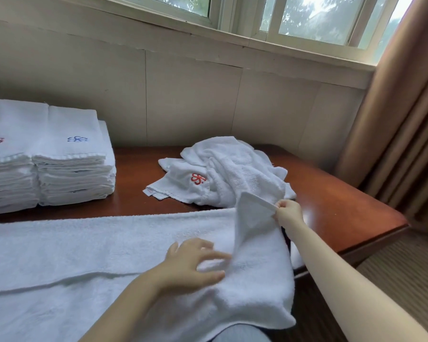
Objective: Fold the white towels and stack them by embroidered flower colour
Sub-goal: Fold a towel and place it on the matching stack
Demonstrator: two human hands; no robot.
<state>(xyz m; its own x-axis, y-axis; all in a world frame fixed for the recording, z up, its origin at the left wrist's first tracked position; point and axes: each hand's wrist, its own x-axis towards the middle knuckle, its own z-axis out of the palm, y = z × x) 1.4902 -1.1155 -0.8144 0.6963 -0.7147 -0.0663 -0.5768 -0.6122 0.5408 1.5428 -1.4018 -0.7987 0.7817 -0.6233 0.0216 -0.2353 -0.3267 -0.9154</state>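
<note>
A long white towel [97, 248] lies spread across the near side of the wooden table [331, 193], its near edge hanging off toward me. My right hand [288, 212] pinches its far right corner and holds it lifted off the table. My left hand [193, 262] rests with fingers spread on the towel near that raised flap. Behind lies a loose heap of white towels [232, 169], one showing a red embroidered flower [198, 178]. At the far left stand two folded stacks: a red-flower stack [5, 169] and a blue-flower stack [74, 164].
A cream panelled wall [183, 95] with a window above runs along the table's far edge. A brown curtain [400, 119] hangs at the right. The table's right edge drops to a carpeted floor [405, 280]. Bare wood shows between the stacks and the heap.
</note>
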